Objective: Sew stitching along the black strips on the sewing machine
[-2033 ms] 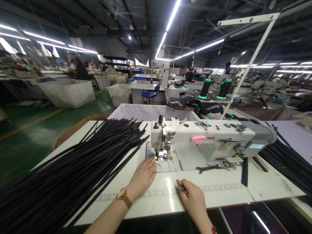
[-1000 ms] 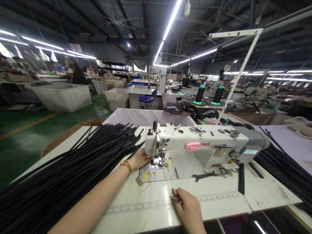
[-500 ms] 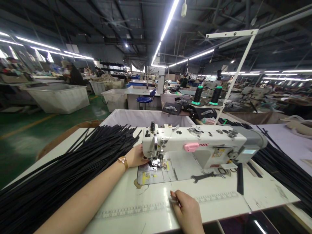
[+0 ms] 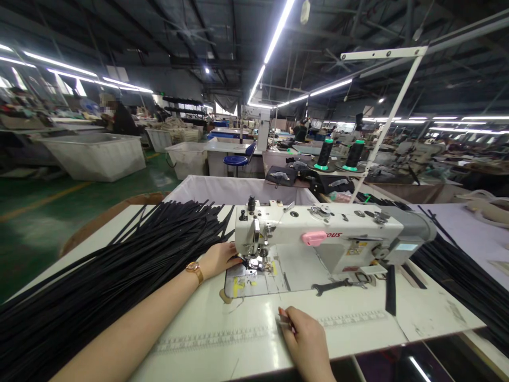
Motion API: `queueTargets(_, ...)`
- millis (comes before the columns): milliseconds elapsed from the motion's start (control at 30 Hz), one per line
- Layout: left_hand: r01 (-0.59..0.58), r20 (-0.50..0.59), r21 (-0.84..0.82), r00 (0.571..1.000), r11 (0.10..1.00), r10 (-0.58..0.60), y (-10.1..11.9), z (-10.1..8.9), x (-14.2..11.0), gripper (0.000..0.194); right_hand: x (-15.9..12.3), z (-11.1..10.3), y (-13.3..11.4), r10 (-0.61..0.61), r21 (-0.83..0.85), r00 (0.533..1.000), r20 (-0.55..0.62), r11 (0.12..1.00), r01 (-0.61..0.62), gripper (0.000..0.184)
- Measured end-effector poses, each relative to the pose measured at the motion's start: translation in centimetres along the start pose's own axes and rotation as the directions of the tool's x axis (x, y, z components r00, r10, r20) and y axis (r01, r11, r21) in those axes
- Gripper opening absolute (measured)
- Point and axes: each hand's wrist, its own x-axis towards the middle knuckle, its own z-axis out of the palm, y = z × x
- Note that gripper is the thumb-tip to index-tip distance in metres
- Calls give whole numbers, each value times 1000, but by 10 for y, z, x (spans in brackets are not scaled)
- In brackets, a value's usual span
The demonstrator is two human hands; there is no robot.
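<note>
1. Leftward, a thick bundle of black strips [image 4: 131, 268] lies on the white table [image 4: 210, 313].
2. Just right of the bundle, the left hand [image 4: 218, 259] reaches to the needle end of the sewing machine [image 4: 282, 224], fingertips beside the presser foot [image 4: 254, 263]; whether they grip anything, I cannot tell.
3. Nearer the front edge, the right hand [image 4: 306, 331] curls around a small thin item [image 4: 284, 318], too indistinct to name.
4. Farther right, a wrench [image 4: 332, 287] lies before the machine.
</note>
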Motion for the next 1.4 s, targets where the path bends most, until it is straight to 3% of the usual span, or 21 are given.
queueTargets(167, -86, 55, 140, 995, 986, 79, 10, 9, -30, 27, 1, -3, -2, -8, -8, 1000, -2, 1000, 8, 35)
queueTargets(300, -161, 77, 270, 986, 949, 146, 18, 9, -38, 33, 3, -7, -4, -22, -18, 1000, 7, 1000, 22, 34)
queueTargets(700, -102, 98, 250, 992, 963, 80, 29, -7, -39, 27, 4, -5, 8, -68, -109, 996, 55, 991, 74, 32)
queueTargets(867, -100, 93, 245, 992, 964, 80, 32, -8, -40, 26, 3, -6, 7, -29, -130, 995, 95, 991, 41, 27)
queueTargets(1200, -63, 143, 232, 989, 971, 30, 35, -11, -38, 27, 2, -8, -1, -59, -83, 998, 36, 995, 62, 35)
queueTargets(1400, 45, 155, 226, 984, 973, -82, 70, -8, -35, 16, 1, -13, -7, -56, -51, 998, 17, 997, 57, 33)
